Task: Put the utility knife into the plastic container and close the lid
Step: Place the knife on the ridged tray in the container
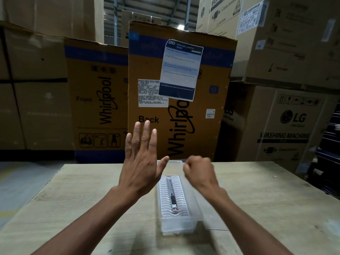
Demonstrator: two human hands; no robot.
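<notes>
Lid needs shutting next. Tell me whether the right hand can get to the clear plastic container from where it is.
Probably yes: the fisted right hand hovers just above the clear plastic container, with nothing between them.

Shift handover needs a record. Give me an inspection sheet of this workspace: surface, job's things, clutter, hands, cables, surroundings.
Surface: pale wooden table, bare around the work.
Job's things: utility knife lies lengthwise in the clear plastic container on a ribbed insert; whether the lid is shut cannot be told.
Clutter: nothing seen.
Hands: left hand open, fingers spread, raised above the table; right hand closed in a fist, blurred; neither touches the container.
Cables: nothing seen.
Surroundings: stacked cardboard appliance boxes behind the table.
</notes>
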